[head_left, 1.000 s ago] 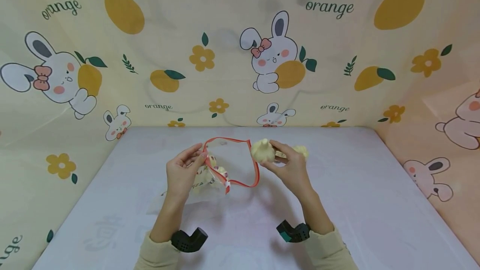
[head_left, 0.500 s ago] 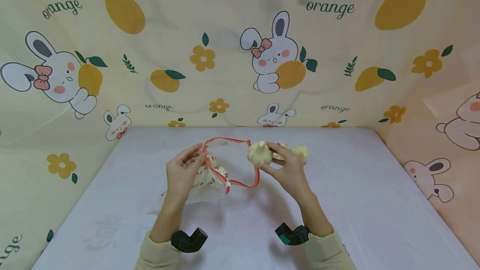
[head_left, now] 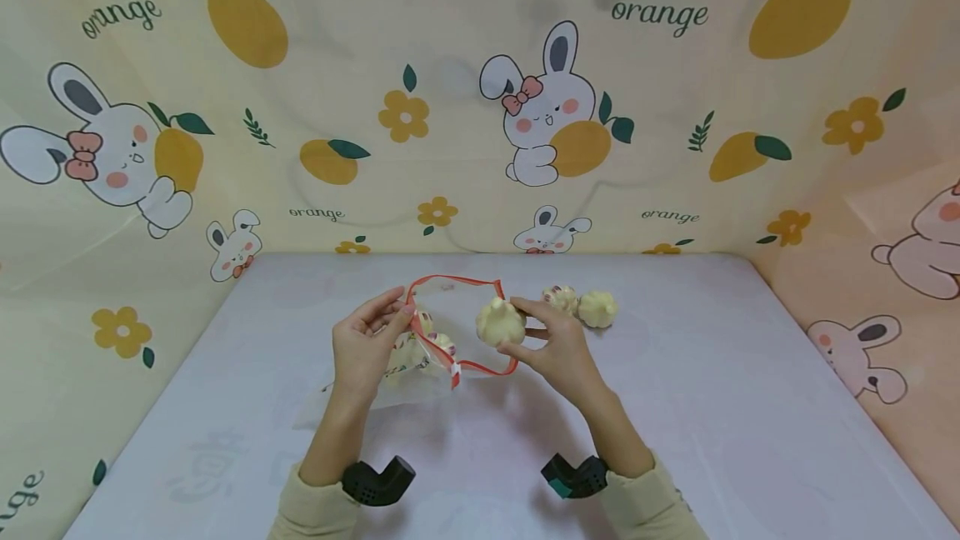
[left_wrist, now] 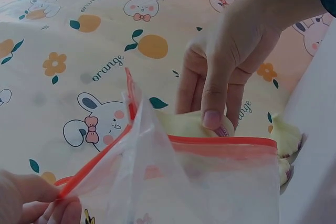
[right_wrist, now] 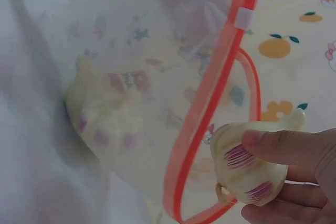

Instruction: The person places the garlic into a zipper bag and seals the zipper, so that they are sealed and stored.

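My left hand [head_left: 369, 336] pinches the red-edged rim of a clear zip bag [right_wrist: 157, 30], whose mouth stands wide apart. Inside the bag, garlic bulbs with purple streaks [right_wrist: 107, 108] show blurred through the plastic. With thumb and fingertips, my right hand [head_left: 558, 348] grips a pale garlic bulb [head_left: 500, 322] at the right side of the bag's mouth. In the right wrist view, this held garlic bulb [right_wrist: 252, 163] overlaps the red zip edge [right_wrist: 210, 108]. From the left wrist, part of it is hidden behind the bag's rim.
Two more garlic bulbs lie on the table behind my right hand: a purple-streaked garlic bulb [head_left: 559, 298] and a plain pale garlic bulb [head_left: 597, 308]. A white cloth covers the table [head_left: 750, 407]. Printed curtain [head_left: 450, 107] rises at its back and sides.
My right hand has moved left and slightly toward me, bringing its garlic bulb from the bag rim's right edge to across the opening. The left hand and bag have stayed put.
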A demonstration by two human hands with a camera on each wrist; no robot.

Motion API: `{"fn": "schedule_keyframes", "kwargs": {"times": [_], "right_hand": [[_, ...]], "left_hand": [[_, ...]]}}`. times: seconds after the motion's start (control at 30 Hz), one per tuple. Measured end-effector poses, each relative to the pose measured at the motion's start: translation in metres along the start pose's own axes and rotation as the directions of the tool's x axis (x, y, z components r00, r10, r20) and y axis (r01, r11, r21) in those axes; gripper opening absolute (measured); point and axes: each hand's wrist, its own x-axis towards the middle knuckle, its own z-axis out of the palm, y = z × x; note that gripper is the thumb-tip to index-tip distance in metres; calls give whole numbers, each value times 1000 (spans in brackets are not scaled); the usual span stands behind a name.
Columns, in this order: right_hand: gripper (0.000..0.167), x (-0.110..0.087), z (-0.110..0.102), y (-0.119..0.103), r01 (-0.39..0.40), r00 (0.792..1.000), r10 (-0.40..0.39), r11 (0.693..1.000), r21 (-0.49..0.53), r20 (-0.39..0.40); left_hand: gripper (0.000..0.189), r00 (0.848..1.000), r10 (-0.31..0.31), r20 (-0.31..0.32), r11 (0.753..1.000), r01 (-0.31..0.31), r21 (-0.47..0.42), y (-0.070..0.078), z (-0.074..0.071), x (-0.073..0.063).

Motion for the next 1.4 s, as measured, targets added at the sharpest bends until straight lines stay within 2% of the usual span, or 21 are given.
{"fn": "schedule_keyframes", "kwargs": {"times": [0.27, 0.47, 0.8, 1.07, 1.4], "right_hand": [[55, 1, 4, 1, -62, 998, 62, 998, -11, 23], [49, 3, -2, 6, -104, 994, 105, 994, -14, 17], [43, 10, -21, 25, -189, 980, 190, 982, 15, -63], [39, 12, -34, 40, -210, 972, 201, 975, -70, -124], [36, 11, -43, 65, -253, 953, 228, 961, -111, -198]], "left_hand": [[32, 1000, -7, 3, 1000, 7, 8, -1, 0, 0], [33, 1000, -20, 5, 999, 20, 36, 1, 0, 0], [33, 1000, -28, 3, 999, 28, 18, 3, 0, 0], [34, 999, -39, 2, 999, 39, 21, 4, 0, 0], [32, 999, -44, 10, 999, 44, 9, 1, 1, -1]]}}
